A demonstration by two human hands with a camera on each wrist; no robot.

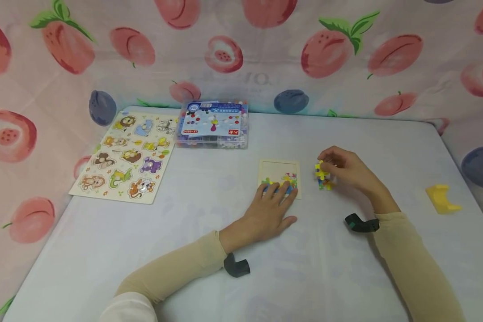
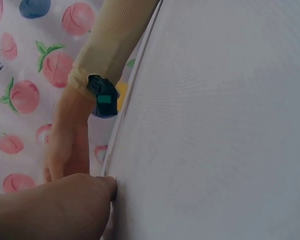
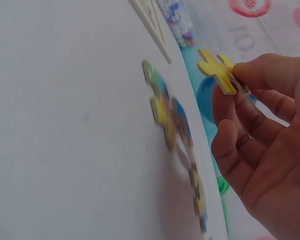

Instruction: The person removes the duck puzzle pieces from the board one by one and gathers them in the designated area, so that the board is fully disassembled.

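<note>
Soft, even light fills the head view, a faint shadow edging the right sleeve (image 1: 414, 264). Both wrist views look dimmer; in the right one, loose puzzle pieces (image 3: 161, 111) blur.

Puzzle piece (image 3: 218, 71) yellow; sleeves (image 1: 412, 264) beige; backdrop (image 1: 261, 53) pale pink, peach-printed.

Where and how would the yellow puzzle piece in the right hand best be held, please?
I would pinch the yellow puzzle piece across its two flat faces at one edge, coming from its right, where the right hand is: it is thin, flat and knobbed, and this leaves its far side free.
</note>
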